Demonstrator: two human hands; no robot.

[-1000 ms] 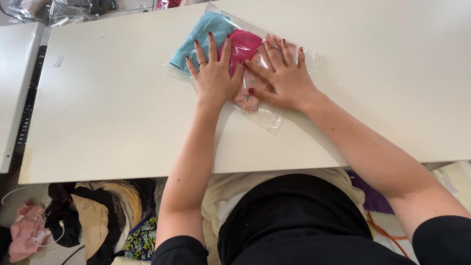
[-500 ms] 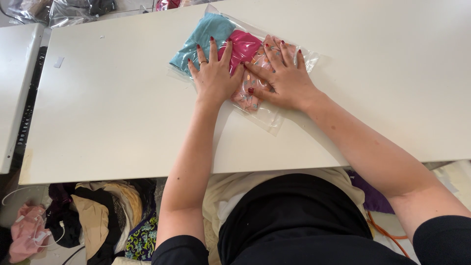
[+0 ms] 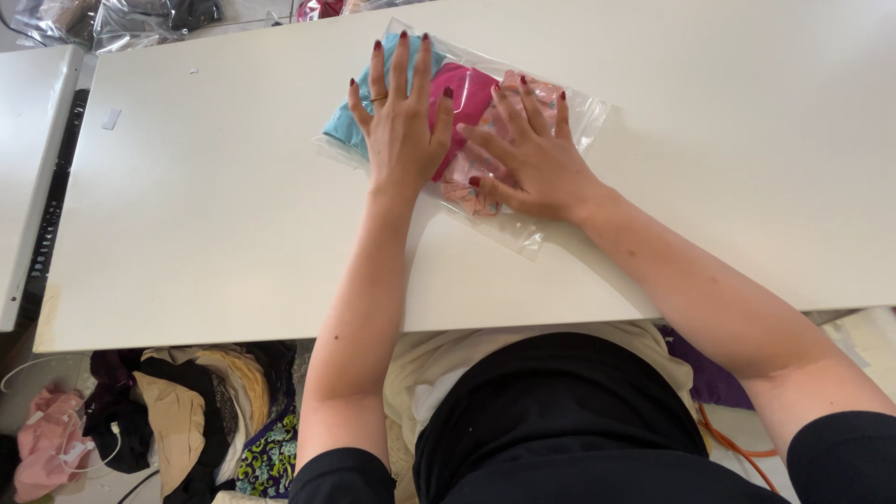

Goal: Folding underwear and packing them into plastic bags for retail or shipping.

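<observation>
A clear plastic bag (image 3: pixel 560 121) lies on the white table (image 3: pixel 224 205), holding three folded cloths: a teal one (image 3: pixel 347 126), a magenta one (image 3: pixel 471 89) and a pale pink patterned one (image 3: pixel 467 191). My left hand (image 3: pixel 399 121) lies flat on the bag, fingers spread over the teal and magenta cloths. Beside it, my right hand (image 3: pixel 527 159) presses flat on the pink patterned cloth, fingers apart. The two hands almost touch at the middle of the bag.
A second white table (image 3: pixel 23 140) stands to the left across a narrow gap. Mixed garments (image 3: pixel 187 411) are heaped on the floor below the table's near edge. Clear bags with dark clothing (image 3: pixel 140 14) lie beyond the far edge.
My left hand has slid away from me along the bag, toward its far end. My right hand stayed nearly in place and the bag looks flatter.
</observation>
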